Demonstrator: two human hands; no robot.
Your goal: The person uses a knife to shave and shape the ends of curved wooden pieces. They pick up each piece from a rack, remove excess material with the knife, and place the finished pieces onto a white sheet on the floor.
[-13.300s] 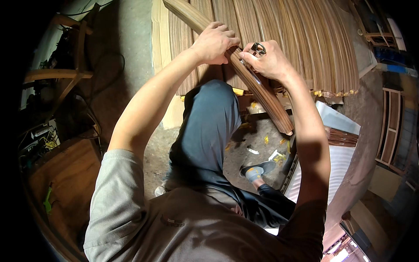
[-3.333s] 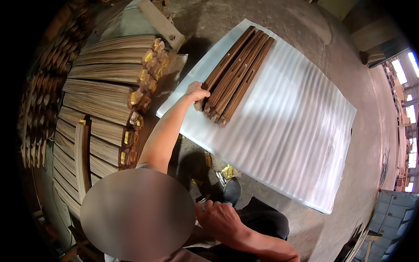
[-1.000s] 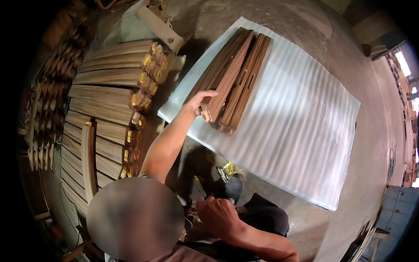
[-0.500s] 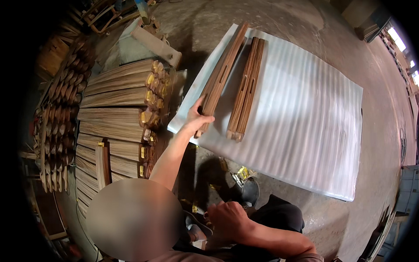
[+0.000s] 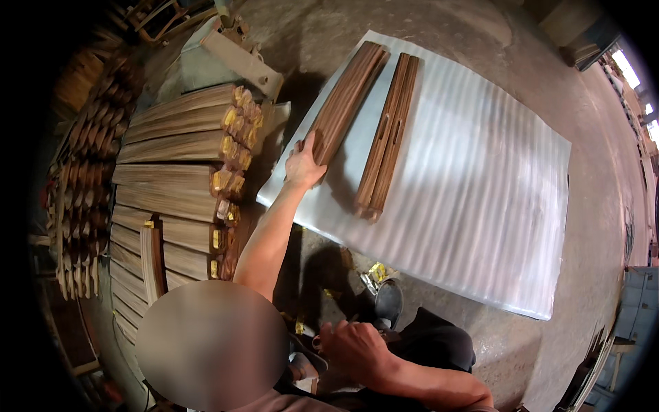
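Observation:
My left hand [image 5: 305, 163] grips the near end of a brown wooden rail [image 5: 349, 99], thumb on its right side. The rail's broad striped face is turned up, and its far end points away from me. Right of it lies a pair of slotted wooden rails [image 5: 390, 130] side by side, a long slot near the middle of each. Both sets are on a white foam sheet [image 5: 480, 192]. My right hand [image 5: 355, 349] is curled closed low in front of my body; whatever its fingers hold is hidden.
Stacked wooden rails [image 5: 165, 185] with yellow-marked ends stand left of the sheet, with shaped wooden parts [image 5: 82, 199] beyond them. A grey metal machine part [image 5: 226, 62] sits behind the stack. Yellow scraps [image 5: 376, 273] lie near my shoe [image 5: 389, 302].
My left hand has turned the left rail, so its slotted face no longer shows and the broad face is up. The slotted pair and my right hand stay nearly in place.

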